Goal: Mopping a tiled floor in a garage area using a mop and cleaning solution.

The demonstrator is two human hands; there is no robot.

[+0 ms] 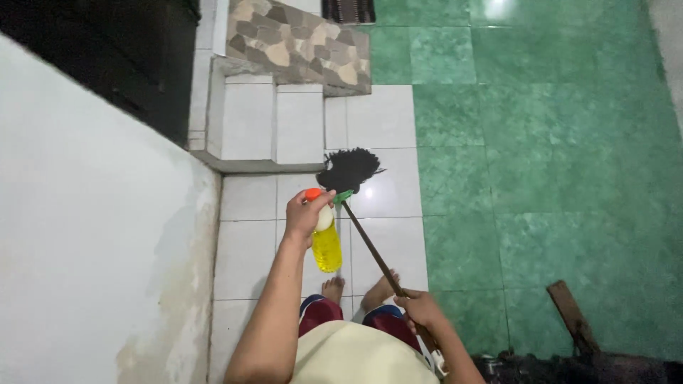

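Bottle point(326, 245) of yellow liquid hangs neck-up in my left hand point(304, 215), fingers closed round it, over the mop head point(348, 169), while my right hand point(421, 310) fully grips the mop handle point(371, 249), steadying it on the white floor tiles point(249, 256).

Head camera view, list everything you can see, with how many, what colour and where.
bottle: one, yellow liquid, orange cap, held upside down in the left hand, over the white tiles.
mop: one, dark stringy head on the white tiles, green collar, brown handle running back to the right hand.
white tiles: floor strip under the person.
green tiles: glossy floor area to the right.
step: one, white tiled, ahead on the left.
stone patch: mixed brown and grey, top centre.
wall: white, stained, on the left.
plank: one, brown, lower right.
feet: two, bare.
left hand: fingers around the bottle.
right hand: gripping the mop handle.
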